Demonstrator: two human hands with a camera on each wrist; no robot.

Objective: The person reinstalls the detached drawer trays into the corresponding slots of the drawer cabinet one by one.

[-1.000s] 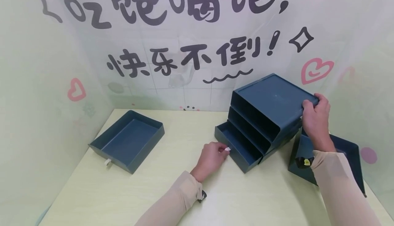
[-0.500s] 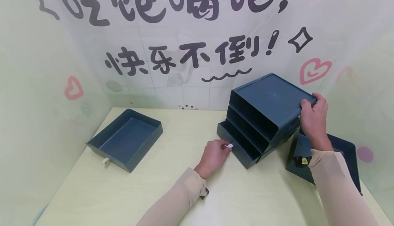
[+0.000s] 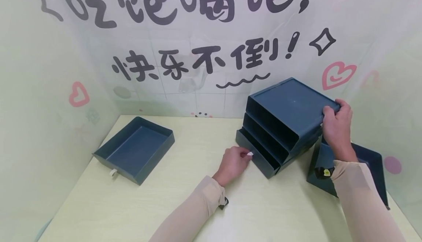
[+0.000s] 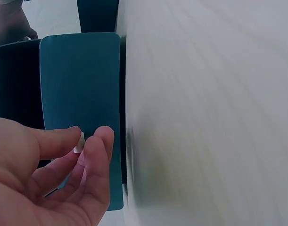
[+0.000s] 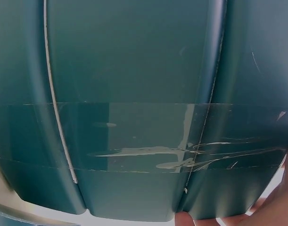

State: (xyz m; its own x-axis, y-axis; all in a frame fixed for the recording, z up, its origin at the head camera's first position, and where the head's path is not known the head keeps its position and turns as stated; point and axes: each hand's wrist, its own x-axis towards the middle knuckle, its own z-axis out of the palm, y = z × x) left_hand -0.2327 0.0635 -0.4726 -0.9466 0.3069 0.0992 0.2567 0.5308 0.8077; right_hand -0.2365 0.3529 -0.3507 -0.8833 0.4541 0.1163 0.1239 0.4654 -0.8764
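A dark blue drawer cabinet [image 3: 290, 106] stands tilted at the right of the pale table [image 3: 165, 205]. My right hand [image 3: 337, 125] grips its near top corner; the right wrist view shows only the cabinet's taped back [image 5: 134, 141]. The bottom drawer [image 3: 255, 154] sticks out a little at the front. My left hand [image 3: 234, 163] pinches the drawer's small white pull tab [image 3: 250, 154] between thumb and fingers; in the left wrist view the white tab [image 4: 79, 142] sits between my fingertips against the drawer front [image 4: 82, 94].
A loose blue drawer [image 3: 136, 148] with a white tab lies at the table's left. Another blue drawer [image 3: 369, 172] leans behind my right forearm. A curtain with dark lettering and pink hearts closes off the back and sides.
The bottom drawer has slid back into the cabinet, with my left hand following it to the right on the tab. My right hand has kept its grip on the cabinet.
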